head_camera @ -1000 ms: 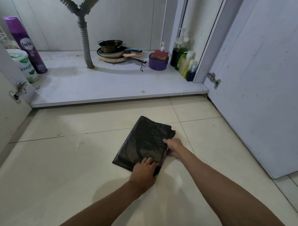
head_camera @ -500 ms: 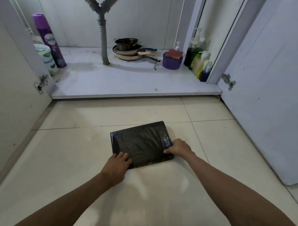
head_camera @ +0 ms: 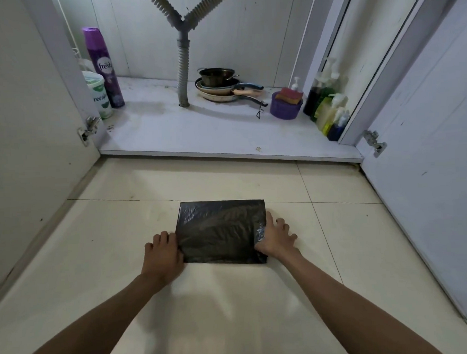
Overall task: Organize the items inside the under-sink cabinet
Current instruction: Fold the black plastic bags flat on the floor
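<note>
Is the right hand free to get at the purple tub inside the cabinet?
Likely yes: the door stands open, the shelf before the purple tub is bare, and the right hand only rests against the black bag.

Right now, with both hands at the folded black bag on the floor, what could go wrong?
The black bag is thin plastic and its near right corner curls up against the right hand, so the fold may spring open when lifted. The left hand only touches its edge, a weak grip. Pushing it in near the stacked pans could shift that loose stack.
</note>
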Tool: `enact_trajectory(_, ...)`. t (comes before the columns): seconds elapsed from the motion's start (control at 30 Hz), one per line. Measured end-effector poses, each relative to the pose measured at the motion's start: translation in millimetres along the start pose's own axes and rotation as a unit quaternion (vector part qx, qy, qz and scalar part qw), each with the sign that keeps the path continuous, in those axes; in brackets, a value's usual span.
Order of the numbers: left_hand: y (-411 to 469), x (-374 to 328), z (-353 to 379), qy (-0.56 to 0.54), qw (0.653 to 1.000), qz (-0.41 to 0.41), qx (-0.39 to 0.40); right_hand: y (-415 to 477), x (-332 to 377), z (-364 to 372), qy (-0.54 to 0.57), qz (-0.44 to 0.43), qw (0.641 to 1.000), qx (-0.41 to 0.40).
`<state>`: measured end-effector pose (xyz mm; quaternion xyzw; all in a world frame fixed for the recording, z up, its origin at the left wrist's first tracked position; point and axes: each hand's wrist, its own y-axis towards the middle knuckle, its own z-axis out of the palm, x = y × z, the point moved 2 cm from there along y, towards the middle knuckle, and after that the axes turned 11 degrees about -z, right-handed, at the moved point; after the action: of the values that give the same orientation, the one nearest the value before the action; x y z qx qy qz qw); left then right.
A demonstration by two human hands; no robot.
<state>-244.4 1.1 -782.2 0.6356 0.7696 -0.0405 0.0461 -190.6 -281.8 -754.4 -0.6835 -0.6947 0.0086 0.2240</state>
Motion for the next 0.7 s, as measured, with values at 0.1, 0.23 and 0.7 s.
enact_trajectory(0.1, 12.8, -16.7, -7.9, -0.023, 1.000, 0.000, -0.016, 6.4, 15.8, -0.9, -0.008, -0.082, 0.993, -0.085)
enact_trajectory(0.23, 37.1, -44.2, -7.3, -0.056, 0.998, 0.037, 0.004, 18.7, 44.2, 12.9, -0.054, -0.181, 0.977, -0.102)
enact_trajectory(0.7, 90.2, -63.7, 39.4, 0.005, 0.993, 0.092, 0.073, 69.0, 62.1, 50.3, -0.068, -0.189, 0.977, -0.068)
